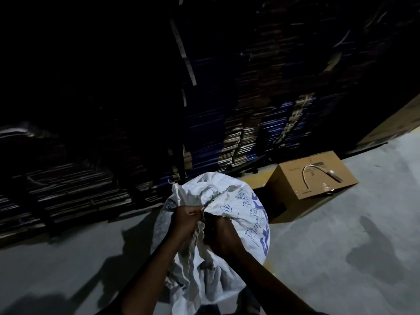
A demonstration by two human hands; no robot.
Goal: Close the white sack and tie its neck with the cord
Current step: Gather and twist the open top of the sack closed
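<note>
Single head view: we look forward and steeply down from above, close over both forearms and the sack [229,201], floor [341,258] below. The upper frame faces dark stacked cardboard [238,137]. No second view.

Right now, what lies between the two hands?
In the head view, bunched fabric of the white sack fills the gap between the left hand and right hand.

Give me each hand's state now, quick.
Left hand: fingers curled, grip on the gathered neck of the white sack.
Right hand: fingers curled, grip on the same bunched sack fabric.
</note>
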